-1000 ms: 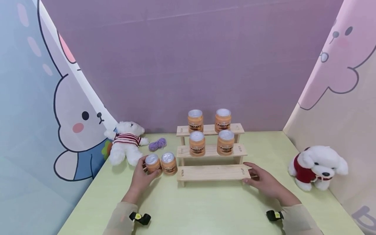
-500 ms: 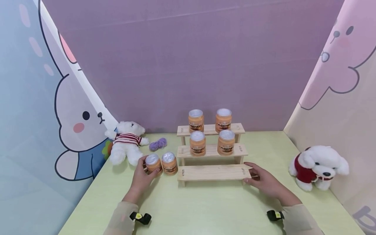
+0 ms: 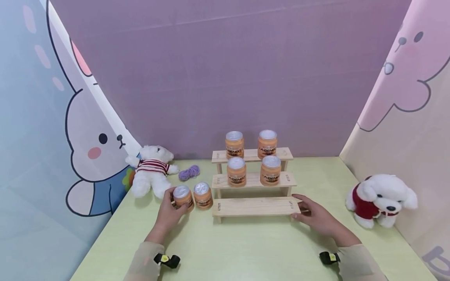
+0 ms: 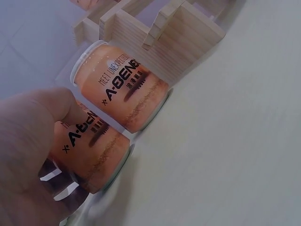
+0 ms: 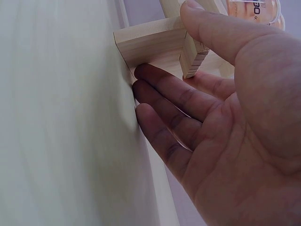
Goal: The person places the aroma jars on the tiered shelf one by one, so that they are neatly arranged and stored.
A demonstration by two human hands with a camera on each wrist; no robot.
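My left hand (image 3: 169, 212) grips an orange can (image 3: 184, 198) with a silver lid, thumb in front and fingers round its far side. This can (image 4: 101, 157) stands upright on the table, just left of a second orange can (image 3: 203, 196). To their right is a three-step wooden stand (image 3: 254, 207). My right hand (image 3: 314, 216) holds the right end of its lowest step, thumb and index finger (image 5: 214, 84) on either side of the board end. The other fingers (image 5: 155, 122) stretch down beside the leg, near the table. Two cans (image 3: 236, 171) stand on the middle step.
Two more orange cans (image 3: 267, 144) stand on the top step. A white plush bear (image 3: 151, 171) in a striped shirt lies at the back left, with a purple yarn bundle (image 3: 189, 173) beside it. A white plush dog (image 3: 383, 201) sits at the right, by the side wall.
My left hand has shifted very slightly left with its can, so the gap to the neighbouring can is a little wider. The right hand and the stand have stayed in place.
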